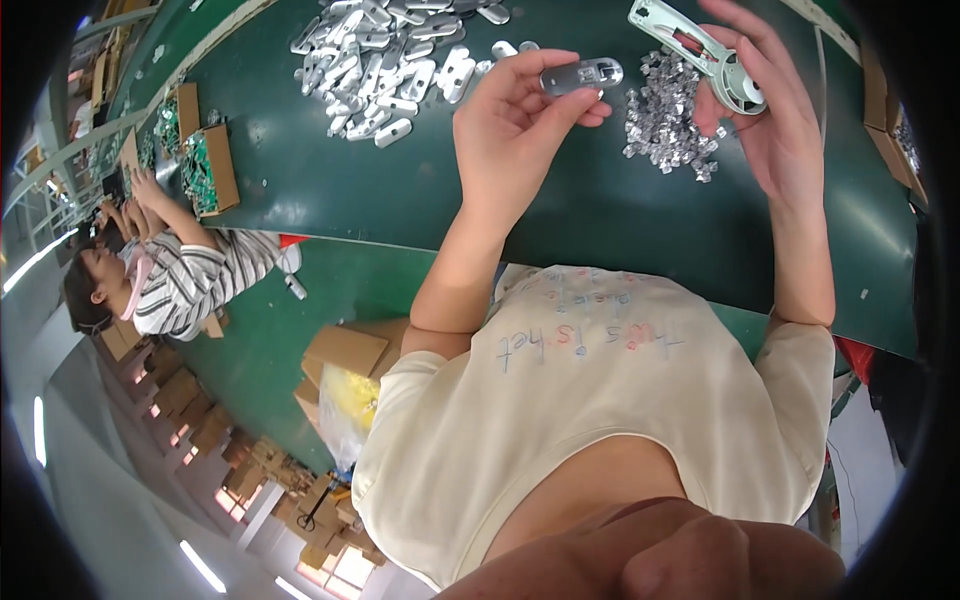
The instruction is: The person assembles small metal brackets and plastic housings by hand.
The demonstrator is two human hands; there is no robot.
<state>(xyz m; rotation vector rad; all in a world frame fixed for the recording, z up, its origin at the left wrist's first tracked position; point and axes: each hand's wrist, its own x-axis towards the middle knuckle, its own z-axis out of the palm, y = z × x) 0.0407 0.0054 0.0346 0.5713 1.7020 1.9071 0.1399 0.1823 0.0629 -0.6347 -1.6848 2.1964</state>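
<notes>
My left hand [508,125] pinches a small oval silver-grey metal piece [580,77] between thumb and fingers, with a small patterned patch near its right end. In my right hand [785,130] is a pale green plastic housing [716,62], long and hollow with a round ring-shaped end, tilted with its long end up to the left. Below and between the hands lies a heap of tiny shiny metal bits [665,125], too small to name. A larger pile of oval silver pieces [390,65] spreads to the left of my left hand.
The green-topped table [340,190] runs across in front of me. Cardboard boxes with green parts [208,172] stand at its left, another carton [885,130] at far right. A striped-sleeved co-worker [195,270] sits left. An open carton with a yellow-filled bag [350,385] stands on the floor.
</notes>
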